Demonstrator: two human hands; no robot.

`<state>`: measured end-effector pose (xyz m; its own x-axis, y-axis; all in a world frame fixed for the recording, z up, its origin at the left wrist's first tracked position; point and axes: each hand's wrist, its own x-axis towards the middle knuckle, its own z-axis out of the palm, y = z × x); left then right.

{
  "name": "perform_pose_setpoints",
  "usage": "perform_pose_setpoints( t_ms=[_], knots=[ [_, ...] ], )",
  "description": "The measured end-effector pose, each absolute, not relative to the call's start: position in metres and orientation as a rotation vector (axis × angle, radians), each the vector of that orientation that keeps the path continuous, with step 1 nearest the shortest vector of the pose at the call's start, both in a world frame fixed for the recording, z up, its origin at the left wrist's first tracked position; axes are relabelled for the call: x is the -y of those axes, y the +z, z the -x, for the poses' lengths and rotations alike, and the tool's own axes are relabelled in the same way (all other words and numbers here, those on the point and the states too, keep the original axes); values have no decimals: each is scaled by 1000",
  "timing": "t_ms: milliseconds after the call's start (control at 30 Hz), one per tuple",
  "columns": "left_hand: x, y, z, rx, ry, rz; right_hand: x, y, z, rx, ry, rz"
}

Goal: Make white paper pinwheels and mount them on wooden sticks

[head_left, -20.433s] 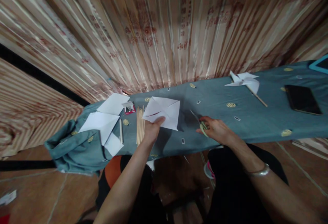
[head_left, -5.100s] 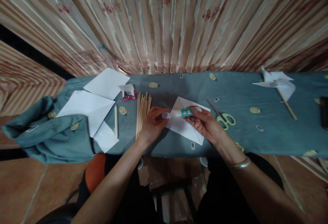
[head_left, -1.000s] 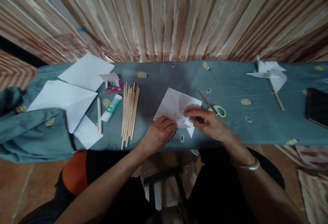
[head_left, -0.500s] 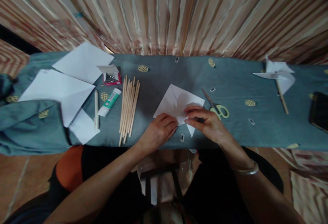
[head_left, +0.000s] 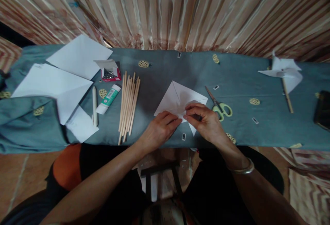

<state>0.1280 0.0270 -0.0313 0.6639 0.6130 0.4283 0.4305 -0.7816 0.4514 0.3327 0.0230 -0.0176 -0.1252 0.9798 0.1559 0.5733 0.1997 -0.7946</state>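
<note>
A white paper square [head_left: 170,96] with creased or drawn diagonal lines lies on the cloth-covered table in front of me, one cut flap pointing toward me. My left hand [head_left: 165,125] is closed at its near edge, fingertips pressed on the paper. My right hand [head_left: 202,118] pinches the paper close to its middle, thumb against fingers. The fingertips of both hands almost meet and hide part of the sheet. Just right of the paper lie scissors [head_left: 221,109] with light green handles, their blades pointing away from me.
Wooden sticks [head_left: 129,104] lie in a bundle to the left, beside a glue tube [head_left: 108,99], an open box [head_left: 110,71] of small metal pieces, a pale pen-like stick [head_left: 95,106] and white sheets [head_left: 79,58]. A paper pinwheel [head_left: 283,74] and a dark object [head_left: 322,110] are far right.
My left fingertips have slid slightly right along the near edge, closer to my right fingers. The right hand has shifted a little left, still pinching the paper. The camera view has shifted slightly.
</note>
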Motion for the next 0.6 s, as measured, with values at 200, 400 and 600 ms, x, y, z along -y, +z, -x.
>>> perform_pose_setpoints(
  t_ms=[200,400,600],
  knots=[
    [-28,-30,-129,-848,811,-2526,-24,-15,-331,1802,718,1477],
    [-29,-31,-130,-852,810,-2507,-24,-13,-330,1819,717,1494],
    [-29,-32,-129,-857,809,-2472,-24,-11,-330,1835,695,1484]
  ],
)
